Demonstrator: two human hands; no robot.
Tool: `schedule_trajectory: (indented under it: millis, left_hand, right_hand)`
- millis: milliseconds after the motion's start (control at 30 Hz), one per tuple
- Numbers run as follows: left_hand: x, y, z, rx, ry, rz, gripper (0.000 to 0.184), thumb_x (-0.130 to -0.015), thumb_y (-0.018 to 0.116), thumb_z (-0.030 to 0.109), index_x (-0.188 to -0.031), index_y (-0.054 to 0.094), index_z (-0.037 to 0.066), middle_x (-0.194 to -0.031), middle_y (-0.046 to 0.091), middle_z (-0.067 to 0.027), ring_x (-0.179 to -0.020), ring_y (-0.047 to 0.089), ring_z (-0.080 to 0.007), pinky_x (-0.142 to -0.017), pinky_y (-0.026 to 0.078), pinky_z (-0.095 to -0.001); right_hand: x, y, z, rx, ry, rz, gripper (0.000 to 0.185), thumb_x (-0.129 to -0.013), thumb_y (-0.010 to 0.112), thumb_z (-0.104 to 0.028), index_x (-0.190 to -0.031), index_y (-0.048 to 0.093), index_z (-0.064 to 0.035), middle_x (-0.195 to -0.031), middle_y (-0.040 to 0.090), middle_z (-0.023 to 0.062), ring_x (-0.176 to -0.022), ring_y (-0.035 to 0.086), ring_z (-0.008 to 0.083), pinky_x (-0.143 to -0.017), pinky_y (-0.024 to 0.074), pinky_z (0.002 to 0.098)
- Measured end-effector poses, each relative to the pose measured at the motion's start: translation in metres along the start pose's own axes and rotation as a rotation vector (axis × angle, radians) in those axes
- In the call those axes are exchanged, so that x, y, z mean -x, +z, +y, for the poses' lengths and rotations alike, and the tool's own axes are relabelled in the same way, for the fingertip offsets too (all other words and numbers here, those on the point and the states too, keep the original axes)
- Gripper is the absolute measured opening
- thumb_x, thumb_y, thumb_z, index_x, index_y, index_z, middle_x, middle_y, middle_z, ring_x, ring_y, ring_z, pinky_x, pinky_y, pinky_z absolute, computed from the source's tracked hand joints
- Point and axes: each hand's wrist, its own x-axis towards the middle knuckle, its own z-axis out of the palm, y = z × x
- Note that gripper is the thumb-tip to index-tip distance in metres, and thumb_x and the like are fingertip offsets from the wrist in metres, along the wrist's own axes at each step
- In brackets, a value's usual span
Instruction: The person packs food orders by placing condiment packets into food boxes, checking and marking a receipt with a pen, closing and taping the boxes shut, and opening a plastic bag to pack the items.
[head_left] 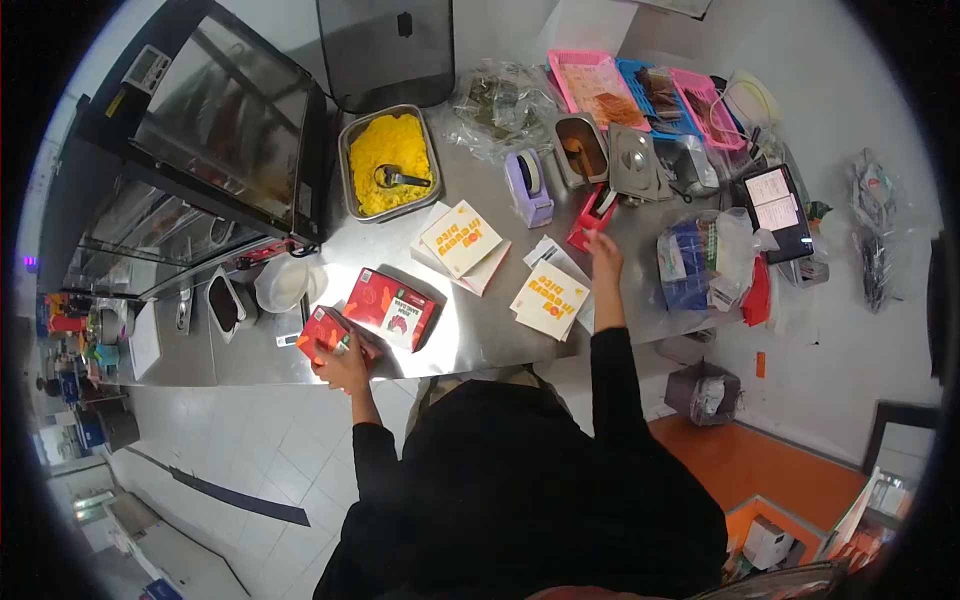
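Note:
My left hand [345,367] is wrapped around a small red printed box [322,332] at the front edge of the steel counter. Right beside it lies a larger red box [390,308] with white lettering and a picture on top. My right hand [606,262] is at the near end of a red tape dispenser [594,214], its fingers drawn together; whatever is between them is too small to make out. Below that hand sit cream cards [550,300] with orange lettering. More of these cards [461,240] lie in a stack nearer the middle.
Behind the cards stands a steel pan of yellow food [388,160] with a scoop in it. A purple tape dispenser [530,188], a steel container [580,150] and coloured baskets [655,98] line the back. A glass display cabinet [225,120] rises at left; plastic bags [705,255] sit at right.

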Motion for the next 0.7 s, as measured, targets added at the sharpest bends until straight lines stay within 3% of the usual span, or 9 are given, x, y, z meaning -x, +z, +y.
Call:
schedule_trajectory:
  millis: [100,200,233,267,333,367,467,567,700]
  left_hand:
    - [-0.001,-0.003,0.018,0.066,0.232,0.116,0.078,-0.074,0.065,0.048,-0.131,0.037,0.003,-0.130,0.030,-0.0351,-0.123,0.030,-0.0475,-0.096,0.029,-0.0553]
    - [0.007,0.009,0.051,0.118,0.491,0.056,0.077,-0.080,0.060,0.049,-0.129,0.036,-0.005,-0.135,0.028,-0.0350,-0.124,0.030,-0.0484,-0.099,0.027,-0.0551]
    - [0.019,0.012,0.067,0.311,0.544,0.073,0.081,-0.081,0.057,0.053,-0.131,0.033,-0.006,-0.133,0.029,-0.0367,-0.124,0.029,-0.0510,-0.100,0.025,-0.0571]
    - [0.035,0.009,0.088,0.034,0.277,-0.216,0.088,-0.078,0.054,0.063,-0.136,0.031,0.001,-0.136,0.023,-0.0376,-0.127,0.021,-0.0539,-0.099,0.022,-0.0615]
    - [0.045,0.044,0.096,0.034,0.310,-0.346,0.094,-0.069,0.053,0.074,-0.142,0.025,0.020,-0.142,0.008,-0.0362,-0.129,-0.001,-0.0576,-0.093,0.012,-0.0734]
    - [0.052,0.036,0.107,0.003,0.336,-0.360,0.095,-0.069,0.056,0.072,-0.143,0.024,0.022,-0.144,0.005,-0.0330,-0.129,-0.005,-0.0587,-0.093,0.009,-0.0745]
    - [0.043,0.030,0.111,0.056,0.551,-0.417,0.091,-0.065,0.064,0.057,-0.141,0.027,0.023,-0.148,0.010,-0.0224,-0.133,-0.003,-0.0519,-0.096,0.011,-0.0717]
    - [0.033,0.023,0.095,0.044,0.935,-0.486,0.090,-0.062,0.067,0.050,-0.140,0.030,0.024,-0.149,0.015,-0.0156,-0.135,0.002,-0.0471,-0.096,0.011,-0.0722]
    - [0.041,0.007,0.076,0.107,0.871,-0.445,0.080,-0.060,0.067,0.046,-0.134,0.040,0.027,-0.147,0.021,-0.0139,-0.134,0.007,-0.0491,-0.095,0.010,-0.0743]
  right_hand:
    - [0.005,-0.017,0.031,0.196,0.076,-0.065,0.037,-0.083,0.065,-0.025,-0.110,0.060,-0.0014,-0.102,0.064,0.0097,-0.085,0.062,0.0217,-0.077,0.0493,0.0270]
    - [0.001,-0.014,0.005,0.014,0.482,-0.051,0.034,-0.078,0.067,-0.023,-0.103,0.063,-0.0014,-0.099,0.064,0.0079,-0.081,0.062,0.0201,-0.069,0.0485,0.0258]
    - [-0.001,-0.011,-0.003,0.088,0.528,-0.034,0.032,-0.077,0.068,-0.025,-0.100,0.063,-0.0026,-0.094,0.064,0.0060,-0.077,0.060,0.0181,-0.065,0.0466,0.0244]
    - [-0.004,-0.009,-0.010,0.163,0.574,-0.023,0.031,-0.076,0.068,-0.026,-0.097,0.064,-0.0039,-0.089,0.064,0.0040,-0.072,0.059,0.0161,-0.060,0.0447,0.0231]
    - [-0.006,0.000,-0.023,0.246,0.630,-0.039,0.028,-0.075,0.070,-0.029,-0.091,0.065,-0.0066,-0.078,0.061,0.0000,-0.064,0.055,0.0121,-0.052,0.0402,0.0211]
    - [-0.006,0.004,-0.034,0.254,0.639,-0.061,0.026,-0.074,0.070,-0.030,-0.088,0.064,-0.0081,-0.072,0.058,-0.0021,-0.060,0.053,0.0102,-0.049,0.0375,0.0206]
    - [-0.017,0.006,-0.036,0.278,0.682,-0.102,0.021,-0.073,0.071,-0.029,-0.081,0.064,-0.0110,-0.061,0.051,-0.0058,-0.052,0.047,0.0065,-0.044,0.0330,0.0186]
    - [-0.036,-0.011,0.005,0.184,0.629,-0.116,0.019,-0.073,0.072,-0.028,-0.077,0.063,-0.0120,-0.057,0.049,-0.0060,-0.050,0.046,0.0059,-0.043,0.0319,0.0179]
    - [-0.034,-0.009,-0.010,0.471,0.549,-0.166,0.019,-0.073,0.072,-0.026,-0.076,0.063,-0.0105,-0.056,0.049,-0.0045,-0.050,0.046,0.0061,-0.044,0.0339,0.0187]
